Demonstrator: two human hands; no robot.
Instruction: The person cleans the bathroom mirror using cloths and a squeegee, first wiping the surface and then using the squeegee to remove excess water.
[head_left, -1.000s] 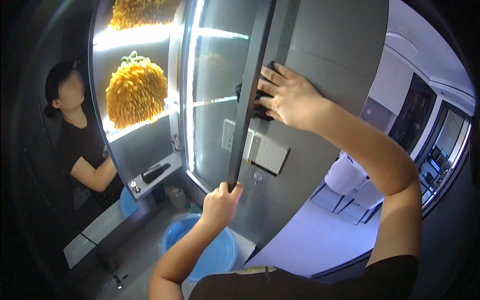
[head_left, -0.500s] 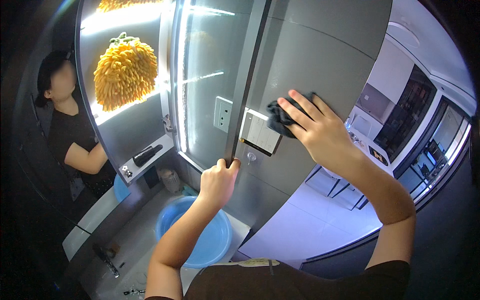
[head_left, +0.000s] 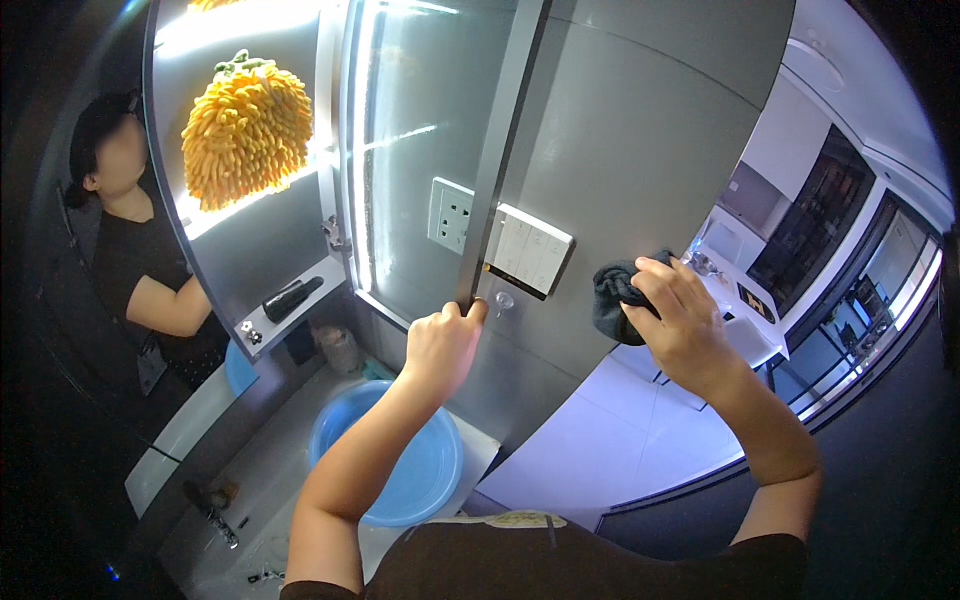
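A dark grey cloth (head_left: 618,300) is bunched in the fingers of my right hand (head_left: 685,330), at the right edge of the grey tiled wall (head_left: 640,130). My left hand (head_left: 443,345) is closed around the lower end of a narrow upright grey cabinet edge (head_left: 492,180), with its fingertips partly hidden. Between the two hands, a white switch panel (head_left: 533,250) with a dark lower strip is fixed to the wall. A small clear hook (head_left: 504,300) sits just below that panel.
A lit cabinet shelf with a yellow shaggy mitt (head_left: 248,135) stands at left, a black object (head_left: 291,298) on its lower ledge. Below are a blue basin (head_left: 425,475) and a tap (head_left: 212,515). A socket (head_left: 452,215) is left of the edge; a white table (head_left: 765,325) stands beyond.
My right hand has moved right and down with the cloth, away from the switch panel to the wall's edge. My left hand keeps its hold on the cabinet edge.
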